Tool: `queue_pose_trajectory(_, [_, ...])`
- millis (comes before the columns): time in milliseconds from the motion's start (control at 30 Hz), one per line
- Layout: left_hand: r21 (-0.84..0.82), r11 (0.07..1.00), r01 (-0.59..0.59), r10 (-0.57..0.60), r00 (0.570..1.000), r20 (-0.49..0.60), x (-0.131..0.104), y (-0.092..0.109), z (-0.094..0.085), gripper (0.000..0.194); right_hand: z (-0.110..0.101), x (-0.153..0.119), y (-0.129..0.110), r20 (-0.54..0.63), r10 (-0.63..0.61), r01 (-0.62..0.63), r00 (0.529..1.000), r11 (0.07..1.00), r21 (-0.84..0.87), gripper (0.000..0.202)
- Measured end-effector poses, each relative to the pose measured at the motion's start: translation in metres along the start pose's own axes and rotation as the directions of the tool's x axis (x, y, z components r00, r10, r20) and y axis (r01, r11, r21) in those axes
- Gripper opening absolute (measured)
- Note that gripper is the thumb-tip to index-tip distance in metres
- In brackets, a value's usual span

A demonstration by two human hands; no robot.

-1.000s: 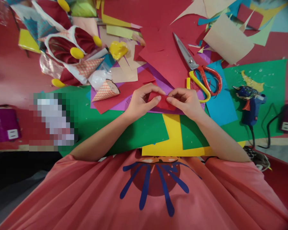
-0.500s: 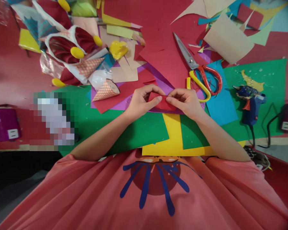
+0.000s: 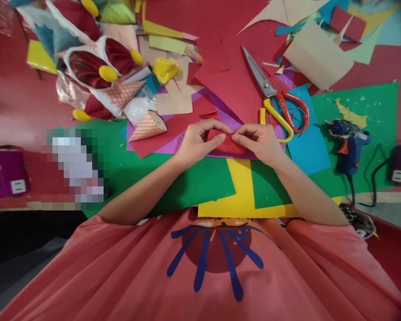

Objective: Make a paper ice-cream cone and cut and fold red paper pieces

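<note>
Between my two hands is a small piece of red paper [image 3: 233, 146], pinched along its upper edge. My left hand [image 3: 200, 141] grips it with thumb and forefinger, the fingers curved. From the other side my right hand [image 3: 259, 141] pinches the same piece, fingertips close to the left ones. Purple paper [image 3: 222, 154] and a larger red sheet [image 3: 173, 129] lie beneath the hands. Just beyond my right hand rest big scissors [image 3: 270, 91] with one red and one yellow handle, blades slightly apart. A small checked paper cone [image 3: 149, 126] lies left of my left hand.
Green sheets [image 3: 194, 183] and a yellow sheet [image 3: 240, 187] cover the near table edge. A blue glue gun [image 3: 350, 151] with a cord lies at right. Decorated cones with yellow discs [image 3: 107, 73] crowd the left back. Paper scraps [image 3: 317, 53] fill the right back.
Almost nothing differs. Both hands keep their pinch on the red paper, with only a very slight shift of the right fingertips.
</note>
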State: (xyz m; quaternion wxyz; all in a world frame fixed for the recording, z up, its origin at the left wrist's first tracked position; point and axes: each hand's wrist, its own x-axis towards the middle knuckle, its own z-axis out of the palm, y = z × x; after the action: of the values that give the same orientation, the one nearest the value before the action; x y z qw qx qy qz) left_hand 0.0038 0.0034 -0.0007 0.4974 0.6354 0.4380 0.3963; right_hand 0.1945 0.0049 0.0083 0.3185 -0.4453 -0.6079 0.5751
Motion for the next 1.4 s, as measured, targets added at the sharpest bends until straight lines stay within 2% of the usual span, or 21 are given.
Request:
queue_pose_trajectory(300, [0.014,1.0,-0.001,0.001,1.0,-0.005,0.0001,0.0005,0.0002,0.008,-0.0014,0.0006,-0.0001,0.013,0.005,-0.004,1.0,1.0,-0.03,0.037])
queue_pose_trajectory(967, [0.022,1.0,-0.003,0.003,1.0,-0.006,-0.0004,0.0025,0.0018,0.01,-0.0033,0.0001,-0.002,0.032,0.018,-0.016,0.999,0.998,-0.062,0.045])
queue_pose_trajectory(1267, [0.06,0.997,-0.052,0.053,0.998,-0.021,-0.002,0.0007,0.0019,0.01,-0.0025,-0.0003,-0.0035,0.029,0.004,-0.003,1.0,1.0,-0.028,0.043])
queue_pose_trajectory(1400, [0.077,0.988,-0.137,0.135,0.991,0.023,-0.0035,-0.0018,0.0029,0.007,-0.0002,-0.0004,-0.0026,0.069,-0.009,0.008,0.998,1.0,0.006,0.036])
